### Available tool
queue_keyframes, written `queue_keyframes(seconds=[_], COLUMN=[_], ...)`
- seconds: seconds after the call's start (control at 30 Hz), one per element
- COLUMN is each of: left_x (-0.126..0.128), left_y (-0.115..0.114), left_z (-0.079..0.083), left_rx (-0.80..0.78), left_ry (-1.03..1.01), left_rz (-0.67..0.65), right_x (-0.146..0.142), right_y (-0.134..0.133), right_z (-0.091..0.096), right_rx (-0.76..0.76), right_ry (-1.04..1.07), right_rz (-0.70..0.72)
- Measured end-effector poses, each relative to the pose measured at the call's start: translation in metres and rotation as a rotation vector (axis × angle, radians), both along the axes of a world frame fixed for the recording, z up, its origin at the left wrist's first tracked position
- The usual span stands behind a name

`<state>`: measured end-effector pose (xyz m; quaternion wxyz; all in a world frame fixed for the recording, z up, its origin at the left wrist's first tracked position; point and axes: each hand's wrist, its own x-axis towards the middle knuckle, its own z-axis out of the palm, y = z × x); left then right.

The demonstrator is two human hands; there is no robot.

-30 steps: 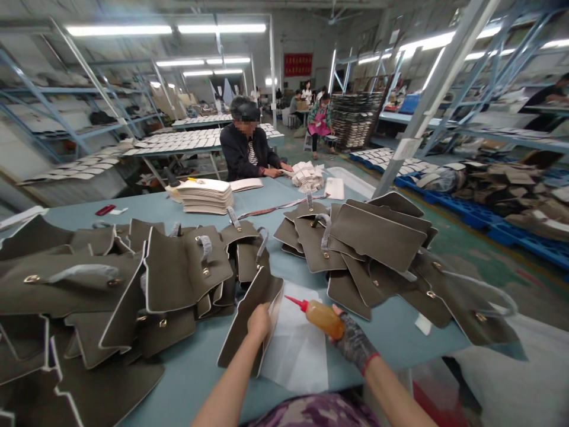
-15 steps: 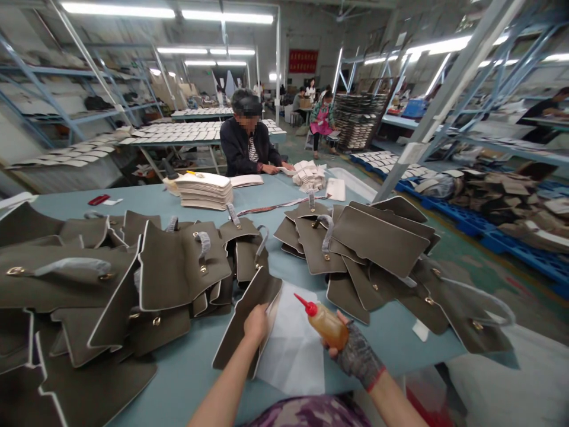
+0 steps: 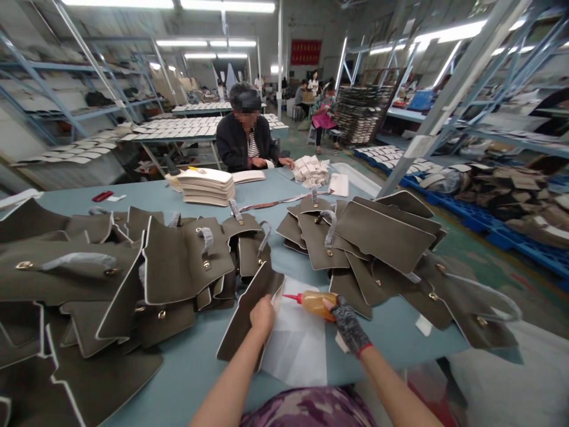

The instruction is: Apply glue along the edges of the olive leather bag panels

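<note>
My left hand [image 3: 262,317] is closed on the edge of an olive-brown bag panel [image 3: 243,311] with a pale edge, which stands tilted and partly folded on the table. In my right hand [image 3: 349,320], which wears a grey fingerless glove, a glue bottle [image 3: 319,303] with amber liquid lies nearly level. Its red nozzle points left, close to the panel's inner side; whether the tip touches cannot be made out. Beneath both hands lies a white sheet [image 3: 300,350]. A small pale piece [image 3: 341,342] shows below the gloved hand.
Olive bag pieces with wrapped handles are heaped at left [image 3: 178,261] and right [image 3: 382,231]. Behind them stands a stack of cream panels [image 3: 207,188]. Across the blue-green table [image 3: 146,193] sits a co-worker [image 3: 244,133]. A metal post [image 3: 427,133] rises at the right.
My right hand has tipped the glue bottle from slanted to nearly level and brought its nozzle left to the panel. My left hand keeps its hold. The camera view has shifted slightly.
</note>
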<state>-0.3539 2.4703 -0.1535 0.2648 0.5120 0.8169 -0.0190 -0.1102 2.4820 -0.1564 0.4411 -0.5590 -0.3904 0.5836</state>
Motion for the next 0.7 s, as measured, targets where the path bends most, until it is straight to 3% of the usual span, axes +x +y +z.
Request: queue_keyframes(seconds=[0.43, 0.7], left_x=[-0.005, -0.006], left_y=[0.002, 0.001], left_z=[-0.001, -0.005], left_rx=[0.015, 0.026], left_ry=[-0.084, -0.054], left_rz=[0.038, 0.014], right_x=[-0.025, -0.027], right_y=[0.026, 0.031], right_z=[-0.006, -0.025], right_rx=[0.159, 0.184], right_ry=[-0.25, -0.337], right_rz=[-0.032, -0.038])
